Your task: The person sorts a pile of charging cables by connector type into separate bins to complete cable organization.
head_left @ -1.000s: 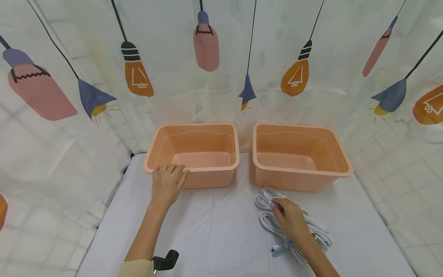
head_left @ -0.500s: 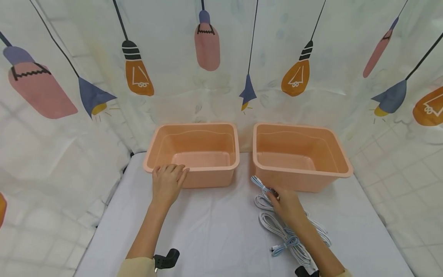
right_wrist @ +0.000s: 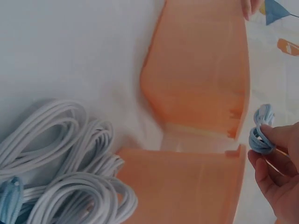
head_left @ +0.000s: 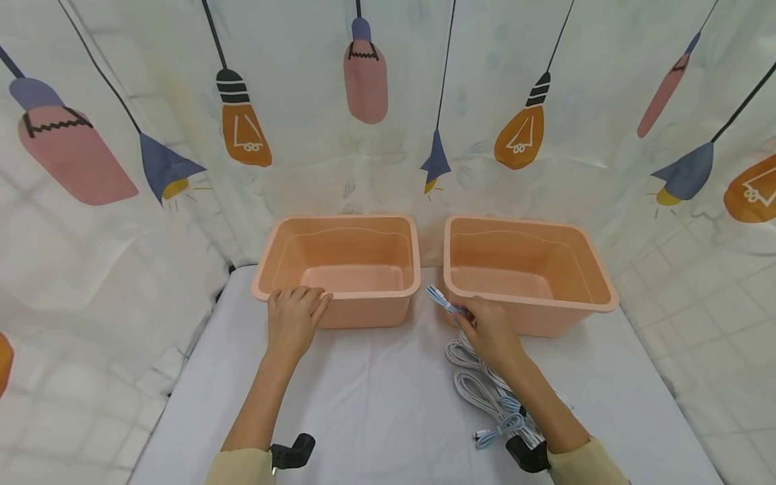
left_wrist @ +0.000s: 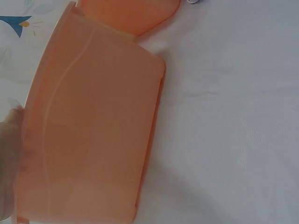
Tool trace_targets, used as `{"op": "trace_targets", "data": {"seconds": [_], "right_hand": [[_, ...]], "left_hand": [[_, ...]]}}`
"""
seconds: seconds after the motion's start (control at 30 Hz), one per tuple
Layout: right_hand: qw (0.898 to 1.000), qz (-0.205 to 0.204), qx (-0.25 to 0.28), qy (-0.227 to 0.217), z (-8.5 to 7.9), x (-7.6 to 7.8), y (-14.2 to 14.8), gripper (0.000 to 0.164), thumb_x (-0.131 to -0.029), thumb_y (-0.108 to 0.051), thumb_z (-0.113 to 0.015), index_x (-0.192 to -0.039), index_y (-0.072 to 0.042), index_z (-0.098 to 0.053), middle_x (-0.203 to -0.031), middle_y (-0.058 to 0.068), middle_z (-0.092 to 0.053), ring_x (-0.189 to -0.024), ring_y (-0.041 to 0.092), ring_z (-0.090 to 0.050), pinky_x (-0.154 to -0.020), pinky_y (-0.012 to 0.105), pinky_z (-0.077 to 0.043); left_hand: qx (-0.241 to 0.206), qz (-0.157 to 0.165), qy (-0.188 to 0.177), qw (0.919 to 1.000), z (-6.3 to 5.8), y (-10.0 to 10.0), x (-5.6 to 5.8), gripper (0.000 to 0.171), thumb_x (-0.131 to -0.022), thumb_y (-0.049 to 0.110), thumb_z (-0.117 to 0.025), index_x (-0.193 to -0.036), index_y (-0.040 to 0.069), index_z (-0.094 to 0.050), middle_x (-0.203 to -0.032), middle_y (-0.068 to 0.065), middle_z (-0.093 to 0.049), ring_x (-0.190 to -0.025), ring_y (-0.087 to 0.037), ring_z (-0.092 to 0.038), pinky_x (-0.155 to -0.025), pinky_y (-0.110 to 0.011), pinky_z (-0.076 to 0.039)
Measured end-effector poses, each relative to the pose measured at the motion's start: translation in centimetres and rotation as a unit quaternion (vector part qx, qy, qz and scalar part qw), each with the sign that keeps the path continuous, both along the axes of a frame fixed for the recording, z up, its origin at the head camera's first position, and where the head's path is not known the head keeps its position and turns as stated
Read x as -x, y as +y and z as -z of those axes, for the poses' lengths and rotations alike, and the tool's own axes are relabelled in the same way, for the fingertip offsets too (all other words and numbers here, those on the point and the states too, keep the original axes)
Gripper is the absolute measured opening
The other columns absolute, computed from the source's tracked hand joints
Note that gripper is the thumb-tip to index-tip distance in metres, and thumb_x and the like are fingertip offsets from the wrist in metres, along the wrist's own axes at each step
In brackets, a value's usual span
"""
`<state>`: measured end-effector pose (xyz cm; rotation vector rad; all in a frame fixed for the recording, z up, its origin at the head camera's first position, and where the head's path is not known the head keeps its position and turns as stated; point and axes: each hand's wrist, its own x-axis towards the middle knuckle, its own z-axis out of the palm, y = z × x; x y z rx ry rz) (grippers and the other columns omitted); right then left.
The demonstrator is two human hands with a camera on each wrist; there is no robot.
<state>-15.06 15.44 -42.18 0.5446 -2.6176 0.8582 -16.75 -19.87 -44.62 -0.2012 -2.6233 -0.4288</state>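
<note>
My right hand [head_left: 488,330] pinches a small bundle of light blue and white cable [right_wrist: 262,135] between thumb and fingers. It is raised at the front left corner of the right bin [head_left: 570,304], outside the rim. My left hand [head_left: 295,322] holds the front rim of the left bin [head_left: 370,296], fingers bent over the edge with their tips hidden. Both bins are peach plastic and show no contents. Below my right forearm lie several coiled white cables [head_left: 475,394] with light blue ties [head_left: 511,423]; the forearm hides part of the pile.
A white cloth [head_left: 364,397] covers the table. Behind and beside the bins hangs a pale curtain [head_left: 303,182] printed with lamps and bulbs. Black wrist mounts [head_left: 293,453] sit on both forearms.
My right hand has lifted the small cable bundle from the pile and moved up and slightly left towards the right bin's corner. My left hand has stayed on the left bin's rim.
</note>
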Motion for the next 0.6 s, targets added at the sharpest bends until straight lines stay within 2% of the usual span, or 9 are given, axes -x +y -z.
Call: {"op": "trace_targets", "data": {"seconds": [0.33, 0.47, 0.6], "right_hand": [[0.999, -0.022, 0.004, -0.040, -1.8, 1.6, -1.4, 0.019, -0.093, -0.001, -0.078, -0.111, 0.004, -0.076, -0.089, 0.010, -0.072, -0.076, 0.019, -0.063, -0.066, 0.032, -0.056], [0.998, -0.030, 0.004, -0.055, -2.4, 2.4, -2.0, 0.017, -0.095, -0.003, -0.076, -0.111, 0.003, -0.076, -0.087, 0.009, -0.070, -0.075, 0.018, -0.061, -0.064, 0.029, -0.053], [0.998, -0.033, -0.003, -0.049, -2.9, 3.1, -2.6, 0.016, -0.095, -0.003, -0.076, -0.110, 0.004, -0.076, -0.085, 0.008, -0.069, -0.073, 0.018, -0.058, -0.062, 0.027, -0.050]], "left_hand": [[-0.019, 0.001, -0.001, 0.9998, 0.0, 0.1, 0.0, 0.030, -0.103, 0.030, -0.067, -0.111, 0.003, -0.078, -0.112, -0.016, -0.078, -0.112, -0.040, -0.066, -0.109, -0.067, -0.036], [-0.022, -0.002, -0.007, 0.9997, -0.1, 0.2, 0.0, 0.030, -0.103, 0.030, -0.068, -0.112, 0.002, -0.078, -0.112, -0.016, -0.078, -0.113, -0.040, -0.066, -0.110, -0.068, -0.036], [-0.021, -0.008, -0.024, 0.9995, -0.2, 0.2, 0.0, 0.032, -0.104, 0.031, -0.067, -0.113, 0.003, -0.077, -0.115, -0.015, -0.077, -0.115, -0.040, -0.066, -0.112, -0.068, -0.035]]}}
